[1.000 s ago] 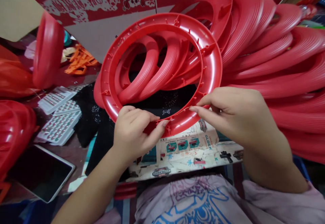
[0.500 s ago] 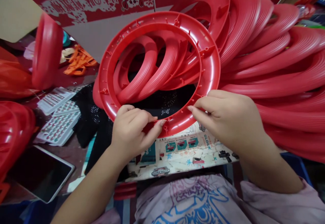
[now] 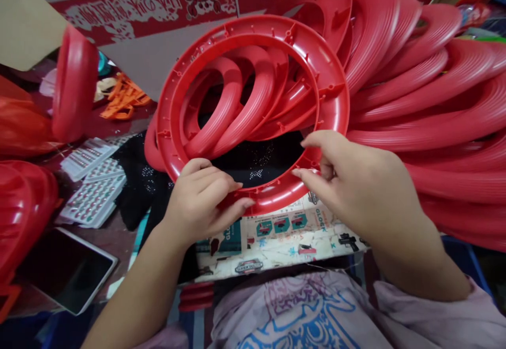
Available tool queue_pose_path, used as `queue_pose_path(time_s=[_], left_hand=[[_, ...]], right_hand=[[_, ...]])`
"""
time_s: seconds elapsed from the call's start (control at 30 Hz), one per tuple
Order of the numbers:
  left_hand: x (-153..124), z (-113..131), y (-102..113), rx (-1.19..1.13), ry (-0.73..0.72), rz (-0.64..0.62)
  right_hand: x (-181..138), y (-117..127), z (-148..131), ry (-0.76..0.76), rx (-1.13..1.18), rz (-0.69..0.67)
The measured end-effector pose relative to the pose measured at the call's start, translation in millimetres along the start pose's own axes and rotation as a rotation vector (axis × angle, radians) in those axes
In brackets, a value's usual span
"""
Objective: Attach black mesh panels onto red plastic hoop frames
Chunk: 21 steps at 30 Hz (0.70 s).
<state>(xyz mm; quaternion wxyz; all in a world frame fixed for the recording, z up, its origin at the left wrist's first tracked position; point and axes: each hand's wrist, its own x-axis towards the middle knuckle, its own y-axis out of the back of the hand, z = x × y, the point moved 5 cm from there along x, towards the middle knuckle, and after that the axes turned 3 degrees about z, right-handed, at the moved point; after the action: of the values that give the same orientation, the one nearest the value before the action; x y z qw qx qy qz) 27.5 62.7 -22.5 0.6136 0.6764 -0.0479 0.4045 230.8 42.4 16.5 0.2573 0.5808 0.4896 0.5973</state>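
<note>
A red plastic ring (image 3: 336, 105), its hollow ribbed side with small posts facing me, tilts up in front of me over a printed cardboard box (image 3: 284, 243). My left hand (image 3: 207, 196) grips the ring's near left edge, thumb on the hollow side and fingers at the inner rim. At the near right part of the ring is my right hand (image 3: 351, 180). Its thumb and index finger are apart over the channel, and the other fingers curl behind, partly hidden. I see nothing between its thumb and index fingertips.
Many red rings (image 3: 430, 112) are piled at the right. White trays (image 3: 93, 201) of small shiny pieces and a dark-screened tablet (image 3: 65, 270) lie left, with orange plastic parts (image 3: 124, 96) behind. A large printed carton (image 3: 138, 59) stands at the back.
The ring has shifted slightly to the right. My right thumb and index finger, close together before at the inner rim, have parted, the index finger rising. The left hand keeps its grip.
</note>
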Motion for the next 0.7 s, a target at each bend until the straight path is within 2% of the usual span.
queue_pose_path(time_s=[0.13,0.23,0.33,0.4,0.53,0.6,0.7], left_hand=[[0,-6,0,0.001,-0.025,-0.058],[1,-6,3,0.033,0.004,-0.055],[5,2,7,0.193,0.113,0.017],[9,11,4,0.226,0.167,0.02],[13,23,-11,0.155,0.19,0.016],[13,21,-13,0.168,0.198,0.064],[11,16,-13,0.158,0.191,0.07]], right_hand=[[-3,-5,-8,0.165,-0.145,0.013],[-1,-8,-11,0.222,-0.208,0.067],[2,-10,-15,0.218,-0.212,0.122],[3,-13,-18,0.192,-0.192,0.115],[2,-18,-22,0.177,-0.159,0.124],[0,-19,-21,0.192,-0.112,0.147],[-1,-19,-17,0.217,0.017,0.138]])
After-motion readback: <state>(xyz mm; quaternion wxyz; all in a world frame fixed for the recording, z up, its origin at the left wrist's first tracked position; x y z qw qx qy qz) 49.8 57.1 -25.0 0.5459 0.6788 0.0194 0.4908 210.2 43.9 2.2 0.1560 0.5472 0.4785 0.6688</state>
